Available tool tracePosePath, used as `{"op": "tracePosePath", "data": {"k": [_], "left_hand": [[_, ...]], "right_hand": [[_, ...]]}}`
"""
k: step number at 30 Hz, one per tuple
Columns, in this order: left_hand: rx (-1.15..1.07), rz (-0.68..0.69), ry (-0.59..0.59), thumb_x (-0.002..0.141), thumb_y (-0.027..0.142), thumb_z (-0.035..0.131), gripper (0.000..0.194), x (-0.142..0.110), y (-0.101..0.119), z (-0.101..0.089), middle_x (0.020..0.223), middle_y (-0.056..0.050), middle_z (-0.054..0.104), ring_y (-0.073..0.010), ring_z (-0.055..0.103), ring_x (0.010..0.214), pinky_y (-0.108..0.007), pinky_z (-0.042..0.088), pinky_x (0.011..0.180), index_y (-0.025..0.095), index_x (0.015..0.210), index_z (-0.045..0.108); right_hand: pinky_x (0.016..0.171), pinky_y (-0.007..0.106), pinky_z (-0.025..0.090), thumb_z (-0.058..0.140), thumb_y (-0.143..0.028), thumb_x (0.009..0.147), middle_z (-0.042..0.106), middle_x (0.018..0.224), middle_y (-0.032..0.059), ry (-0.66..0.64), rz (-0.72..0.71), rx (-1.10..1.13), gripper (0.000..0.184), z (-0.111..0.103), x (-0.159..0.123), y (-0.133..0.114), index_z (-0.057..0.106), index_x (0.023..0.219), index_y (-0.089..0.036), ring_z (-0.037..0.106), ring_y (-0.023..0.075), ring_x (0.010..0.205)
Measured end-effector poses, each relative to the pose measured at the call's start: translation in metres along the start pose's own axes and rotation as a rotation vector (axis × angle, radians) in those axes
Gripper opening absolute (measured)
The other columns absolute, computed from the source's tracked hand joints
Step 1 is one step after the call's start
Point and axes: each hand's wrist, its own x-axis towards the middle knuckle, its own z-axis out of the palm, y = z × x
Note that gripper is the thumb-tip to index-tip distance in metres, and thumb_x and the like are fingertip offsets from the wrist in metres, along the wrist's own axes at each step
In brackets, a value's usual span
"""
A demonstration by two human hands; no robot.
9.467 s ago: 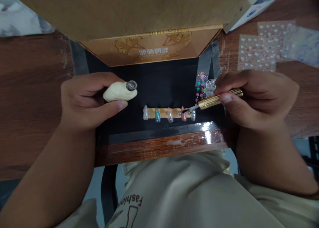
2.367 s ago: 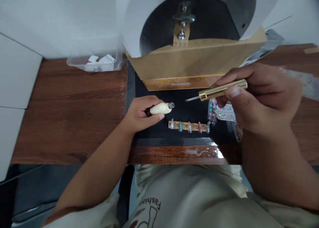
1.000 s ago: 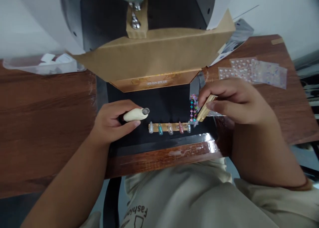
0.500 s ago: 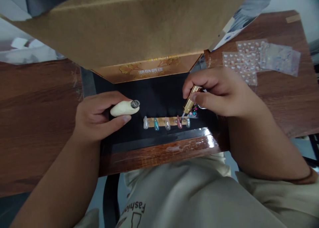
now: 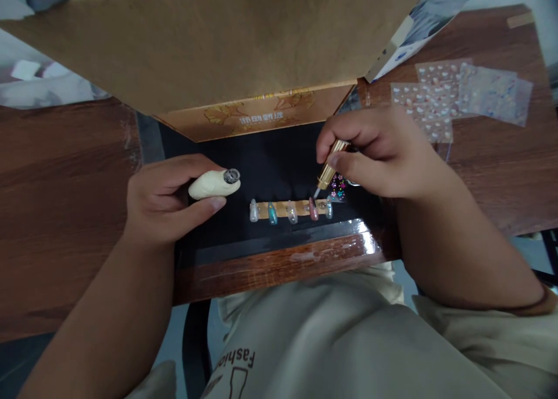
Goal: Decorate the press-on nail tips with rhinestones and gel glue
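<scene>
My left hand (image 5: pixel 159 198) is closed round a cream nail polish bottle (image 5: pixel 209 185), tilted so its dark, uncapped neck points right. Between the thumb and fingers of my right hand (image 5: pixel 366 155) is a gold-capped nail polish brush (image 5: pixel 329 169), slanting down to the left. Its tip is at the upper end of a pink false nail (image 5: pixel 313 209); I cannot tell whether it touches. That nail sits on a tan strip (image 5: pixel 281 209) with several others, among them a teal false nail (image 5: pixel 272 213) and a clear glittery false nail (image 5: pixel 254 210).
A large cardboard box (image 5: pixel 244 50) rises at the back of the black mat (image 5: pixel 209 230). Small colourful flower decorations (image 5: pixel 338 186) lie beside my right hand. Nail sticker sheets (image 5: pixel 422 105) rest on the wooden table (image 5: pixel 488 178) at right. The table's front edge is near my body.
The brush tip has shifted slightly left, from between the pink nail and the end nail to the pink nail's upper end. My left hand still holds the bottle; the camera view has shifted slightly.
</scene>
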Motion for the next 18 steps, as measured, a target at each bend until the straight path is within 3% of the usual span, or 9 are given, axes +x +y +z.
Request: {"op": "tracePosePath", "data": {"k": [4,9,11,18], "left_hand": [[0.070,-0.073,0.043,0.074,0.022,0.083,0.031,0.002,0.010,0.005,0.088,0.002,0.076,-0.0098,0.065,0.069,-0.021,0.047,0.055,0.021,0.104,0.076],[0.068,-0.088,0.048,0.076,0.024,0.082,0.027,0.003,0.016,0.007,0.085,0.002,0.074,-0.0083,0.064,0.069,-0.020,0.046,0.055,0.020,0.102,0.076],[0.068,-0.089,0.040,0.075,0.023,0.082,0.028,0.003,0.014,0.006,0.086,0.002,0.074,-0.0083,0.065,0.069,-0.020,0.046,0.055,0.020,0.102,0.076],[0.059,-0.092,0.029,0.076,0.022,0.082,0.027,0.003,0.015,0.006,0.085,0.002,0.074,-0.0082,0.064,0.070,-0.020,0.045,0.056,0.019,0.102,0.075]], "right_hand": [[0.058,0.028,0.039,0.053,-0.011,0.080,0.058,0.063,-0.0031,0.119,0.004,0.004,0.012,-0.002,-0.003,0.000,0.058,0.072,-0.020,0.049,0.0089,0.056],[0.054,0.027,0.039,0.052,-0.012,0.081,0.059,0.062,-0.0025,-0.043,-0.043,0.049,0.014,-0.003,-0.005,0.001,0.060,0.074,-0.020,0.050,0.0086,0.055],[0.053,0.027,0.038,0.054,-0.012,0.080,0.059,0.061,-0.0024,-0.046,-0.050,0.029,0.012,-0.002,-0.003,0.001,0.059,0.072,-0.021,0.050,0.0084,0.055],[0.057,0.030,0.038,0.055,-0.020,0.081,0.060,0.063,-0.0002,0.213,0.013,-0.009,0.010,-0.003,-0.007,0.002,0.060,0.072,-0.021,0.052,0.0117,0.059]]}}
